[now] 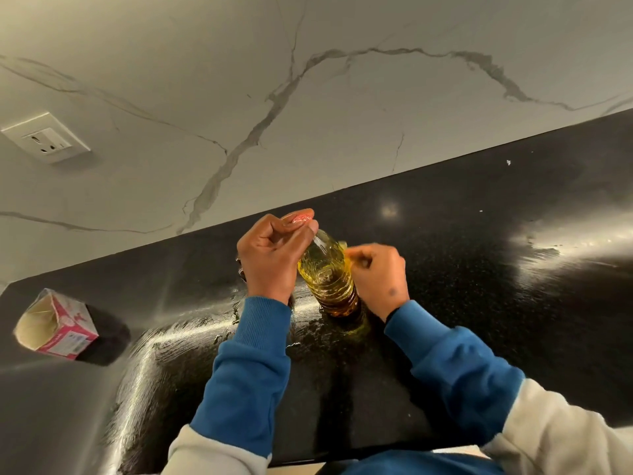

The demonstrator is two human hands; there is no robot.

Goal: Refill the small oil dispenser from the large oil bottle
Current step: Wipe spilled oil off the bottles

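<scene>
While upright, ribbed oil bottle [327, 275] yellow-filled, red cap [301, 219]

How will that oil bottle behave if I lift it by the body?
The bottle looks nearly full of oil, so probably heavy for its size. Its thin ribbed plastic may flex under a squeeze. The counter shines wet around its base, so it could be slippery. The left hand holds its red cap.

Dim, glare streaks on countertop [513, 207], wide-angle distortion.
</scene>
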